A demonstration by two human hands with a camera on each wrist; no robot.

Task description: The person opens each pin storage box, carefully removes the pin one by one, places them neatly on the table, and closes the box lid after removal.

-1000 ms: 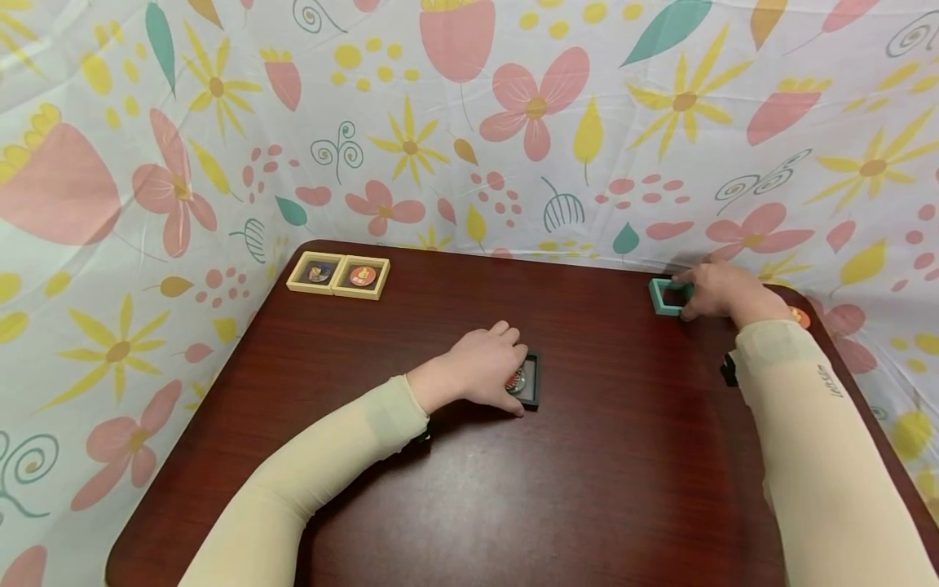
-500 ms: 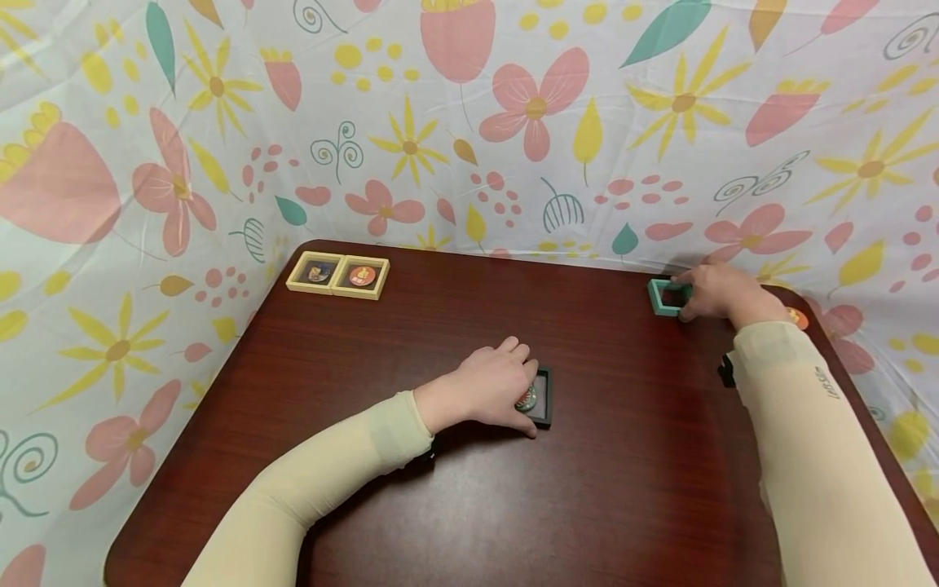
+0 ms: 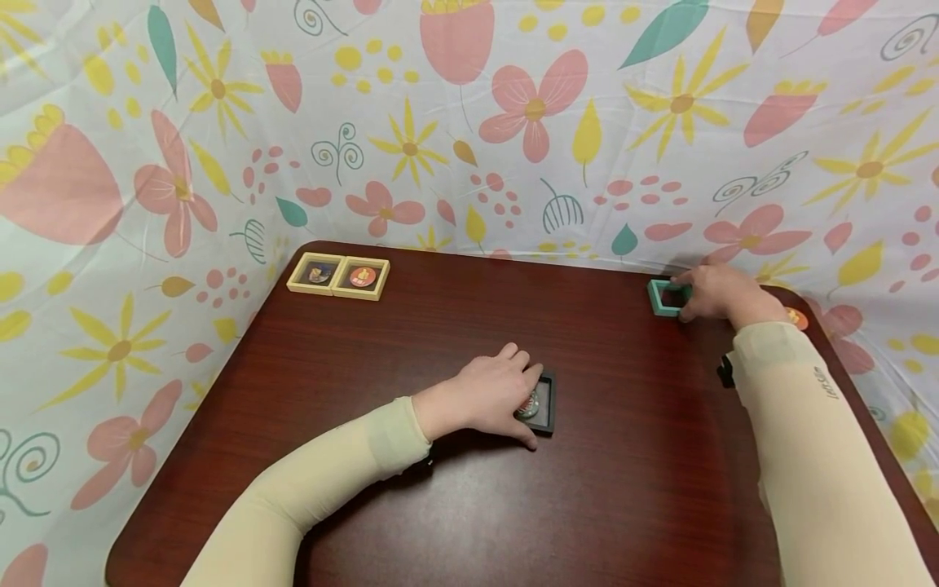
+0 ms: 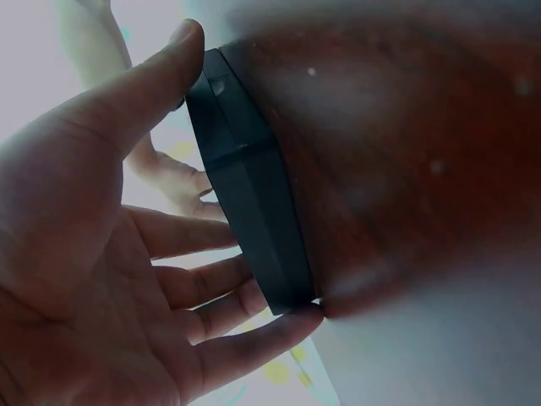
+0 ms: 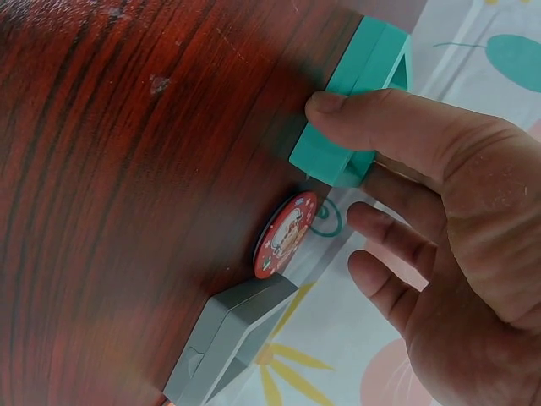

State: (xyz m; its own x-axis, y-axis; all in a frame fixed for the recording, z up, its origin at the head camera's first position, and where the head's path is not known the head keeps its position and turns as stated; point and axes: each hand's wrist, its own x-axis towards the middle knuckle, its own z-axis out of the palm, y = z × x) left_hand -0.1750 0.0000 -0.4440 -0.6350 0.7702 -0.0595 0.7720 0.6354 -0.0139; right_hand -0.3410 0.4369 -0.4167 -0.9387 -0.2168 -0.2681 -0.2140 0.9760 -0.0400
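My left hand (image 3: 487, 395) grips a small square black frame (image 3: 549, 408) by its edges near the middle of the table. Inside this frame lies a round badge (image 3: 527, 405), partly covered by the fingers. In the left wrist view, the thumb and fingertips hold opposite edges of the black frame (image 4: 258, 216). Toward the back right, my right hand (image 3: 719, 292) pinches a teal frame (image 3: 667, 311) on the tabletop. The right wrist view shows the thumb on one side of the teal frame (image 5: 359, 63), with the other fingers spread loosely.
Beside the right hand are a round red badge (image 5: 287, 234) and a grey frame (image 5: 215, 347). An orange round piece (image 3: 798, 318) shows past the right sleeve. Two cream frames holding badges, one (image 3: 311, 289) and another (image 3: 357, 293), sit side by side at the back left corner.
My left hand has slid the black frame and its badge rightward and toward me, slowing in the last half second. The right hand and teal frame have stayed put.
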